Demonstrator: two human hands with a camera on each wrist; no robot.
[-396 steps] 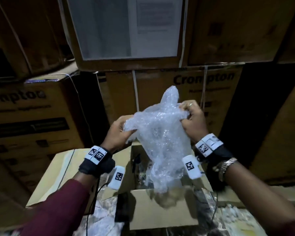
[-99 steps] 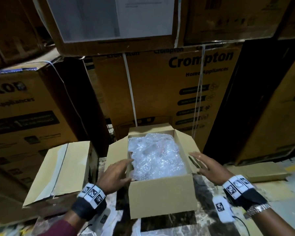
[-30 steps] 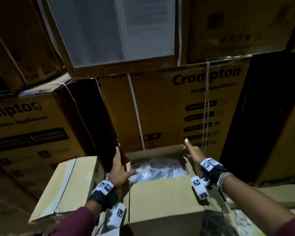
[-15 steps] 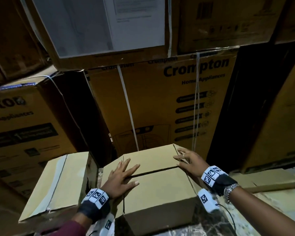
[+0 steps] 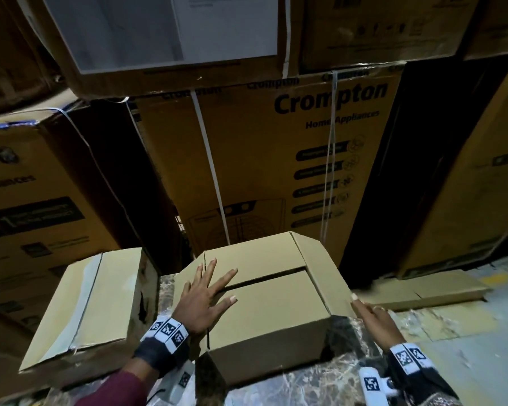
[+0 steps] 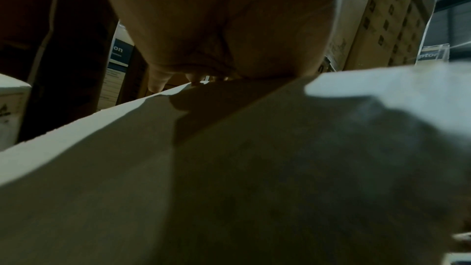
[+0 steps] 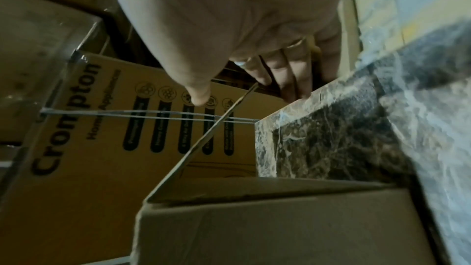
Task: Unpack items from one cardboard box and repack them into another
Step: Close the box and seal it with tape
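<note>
Now my left hand presses flat, fingers spread, on the folded flaps of the box on the marble table; my right hand, fingers straight, touches the side flap. I judge that flap must fold next.

Bubble wrap: held up over the open box at first, then laid inside, now hidden under the shut flaps.
Box: open-topped earlier, now closed, two top flaps meeting at a dark seam.
Left hand: moved from the left flap's edge onto the box top, fingers spread flat across the seam.
Right hand: shifted off the far top flap down to the right side flap, fingertips at its lower edge.
</note>
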